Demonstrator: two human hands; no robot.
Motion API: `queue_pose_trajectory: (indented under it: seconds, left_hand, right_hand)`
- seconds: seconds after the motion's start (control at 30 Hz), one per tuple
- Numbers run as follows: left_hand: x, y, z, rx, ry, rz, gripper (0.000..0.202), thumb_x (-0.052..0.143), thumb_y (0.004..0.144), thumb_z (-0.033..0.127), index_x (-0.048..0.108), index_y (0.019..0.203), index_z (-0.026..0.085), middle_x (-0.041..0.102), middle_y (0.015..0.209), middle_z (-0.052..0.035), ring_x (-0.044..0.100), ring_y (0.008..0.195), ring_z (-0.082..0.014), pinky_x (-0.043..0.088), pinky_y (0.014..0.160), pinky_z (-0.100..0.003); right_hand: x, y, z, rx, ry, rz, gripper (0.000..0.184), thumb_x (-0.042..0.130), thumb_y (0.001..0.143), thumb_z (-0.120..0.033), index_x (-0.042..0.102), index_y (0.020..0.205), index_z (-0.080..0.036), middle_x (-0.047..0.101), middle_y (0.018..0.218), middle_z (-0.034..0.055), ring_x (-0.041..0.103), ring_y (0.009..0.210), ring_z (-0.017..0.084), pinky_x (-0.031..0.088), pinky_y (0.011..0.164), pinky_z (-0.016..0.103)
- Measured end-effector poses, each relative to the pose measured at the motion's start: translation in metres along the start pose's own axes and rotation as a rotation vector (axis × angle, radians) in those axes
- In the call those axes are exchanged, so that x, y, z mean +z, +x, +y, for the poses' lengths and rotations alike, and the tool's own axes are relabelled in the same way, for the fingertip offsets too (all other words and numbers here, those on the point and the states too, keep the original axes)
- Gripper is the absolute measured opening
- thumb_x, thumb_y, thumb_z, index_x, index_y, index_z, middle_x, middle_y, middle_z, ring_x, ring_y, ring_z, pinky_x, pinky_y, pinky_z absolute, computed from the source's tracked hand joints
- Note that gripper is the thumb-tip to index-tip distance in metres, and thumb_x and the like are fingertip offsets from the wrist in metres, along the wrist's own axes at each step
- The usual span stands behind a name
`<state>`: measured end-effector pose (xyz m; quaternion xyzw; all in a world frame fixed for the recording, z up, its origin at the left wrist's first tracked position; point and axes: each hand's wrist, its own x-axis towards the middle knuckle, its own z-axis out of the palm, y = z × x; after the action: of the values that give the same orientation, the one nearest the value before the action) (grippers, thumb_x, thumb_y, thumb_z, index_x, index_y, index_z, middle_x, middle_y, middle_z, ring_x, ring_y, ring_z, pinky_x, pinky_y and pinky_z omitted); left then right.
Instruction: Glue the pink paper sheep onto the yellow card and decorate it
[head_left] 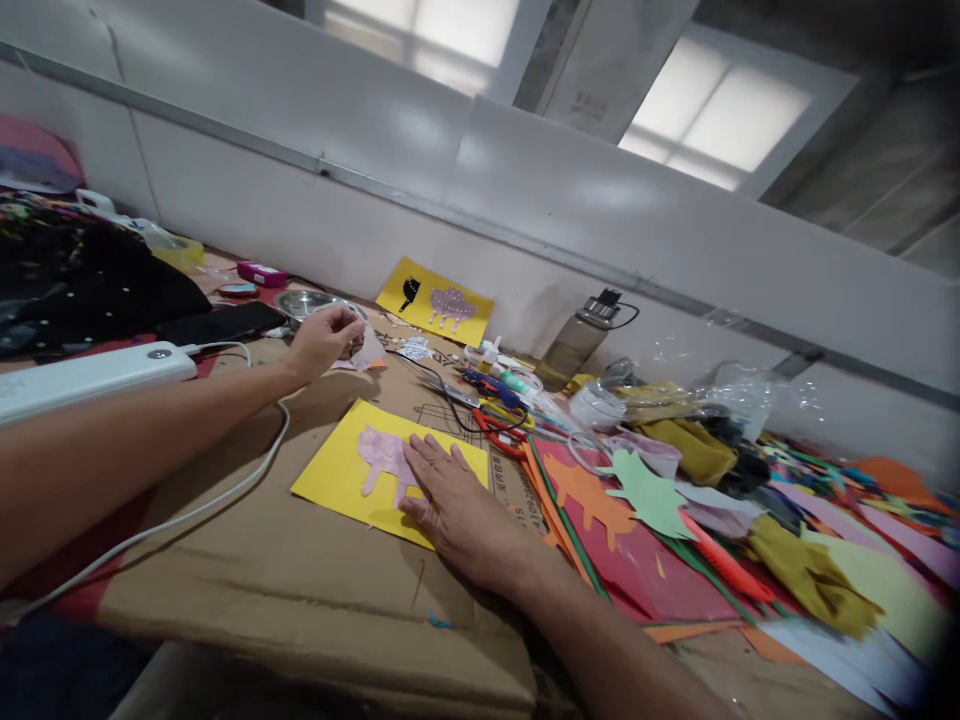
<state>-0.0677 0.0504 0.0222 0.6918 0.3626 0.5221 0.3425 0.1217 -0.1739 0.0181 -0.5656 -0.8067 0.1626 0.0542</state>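
Note:
A yellow paper sheet [337, 475] lies on the cardboard-covered table, with a pale pink cut-out shape [380, 455] on it. My right hand [450, 505] lies flat on the sheet, fingers stretched out and touching the pink shape's right edge. My left hand [324, 340] reaches far across the table toward a small metal bowl [304, 302], its fingers pinched together; whatever they hold is too small to make out. A pinkish paper scrap [369, 352] lies right beside that hand.
A finished yellow card [435, 300] leans on the wall. Scissors [499, 425], glue bottles, a water bottle [574, 345] and heaps of coloured paper [675, 540] fill the right side. A white power strip [90, 378] with its cable, a phone and dark cloth sit left.

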Motion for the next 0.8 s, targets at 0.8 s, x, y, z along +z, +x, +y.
queue_pose_trajectory:
  seconds: [0.8]
  left_hand:
    - [0.024,0.037,0.010,0.099,1.004,-0.449,0.016,0.062,0.072,0.028,0.073,0.075,0.017,0.070,0.074,-0.0076,0.060,0.069,-0.0185,0.036,0.060,-0.024]
  right_hand:
    - [-0.004,-0.002,-0.003,0.001,0.018,-0.011,0.070,0.028,0.097,-0.053,0.023,0.150,-0.008,0.017,0.158,0.0135,0.010,0.147,0.026,0.008,0.120,0.047]
